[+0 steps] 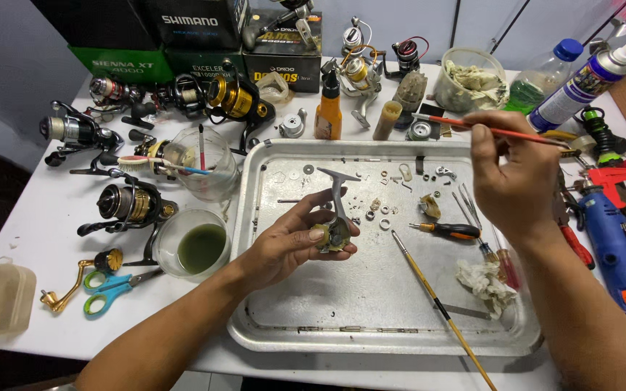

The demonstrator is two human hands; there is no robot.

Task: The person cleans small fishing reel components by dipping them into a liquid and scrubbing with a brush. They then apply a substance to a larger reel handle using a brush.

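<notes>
My left hand [291,242] holds a grey fishing reel body [336,217] over the metal tray [269,326], its stem pointing up and its open side smeared with yellowish grease. My right hand [508,174] is raised over the tray's right side and grips a thin red-handled brush [458,124] that points left toward the back of the table. Small washers, screws and rings [382,210] lie scattered on the tray behind the reel body.
On the tray lie a long yellow-handled brush [436,304], screwdrivers [451,230], tweezers and a crumpled rag [483,282]. Left of the tray stand a bowl of green liquid [198,250], a clear cup with brushes [201,163], scissors and several reels. Bottles, boxes and a blue power tool [617,253] surround it.
</notes>
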